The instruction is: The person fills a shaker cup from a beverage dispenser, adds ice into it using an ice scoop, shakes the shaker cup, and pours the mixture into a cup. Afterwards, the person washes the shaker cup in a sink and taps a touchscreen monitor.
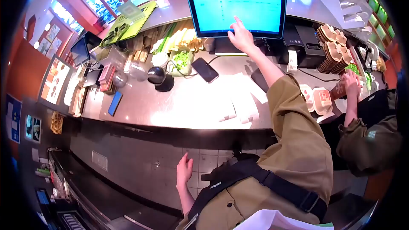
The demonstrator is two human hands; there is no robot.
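My right hand [241, 36] reaches up over the counter to a touch screen [238, 8] with a bright cyan display. Its index finger is stretched out at the lower middle of the screen, and nothing is held in it. From this angle I cannot tell if the fingertip touches the glass. My left hand [184, 169] hangs low in front of the counter edge, over the tiled floor. Its fingers are loosely apart and it holds nothing. A dark phone [205, 70] with a cable lies on the counter left of the screen.
At the right a co-worker's hand [351, 84] is at a brown cup [338, 90]. Stacked cardboard cup carriers [334, 51] stand beside a black printer [304, 44]. White takeaway boxes [321, 100], paper slips [245, 106], a round black scanner [156, 75] and a blue phone [115, 103] sit on the counter.
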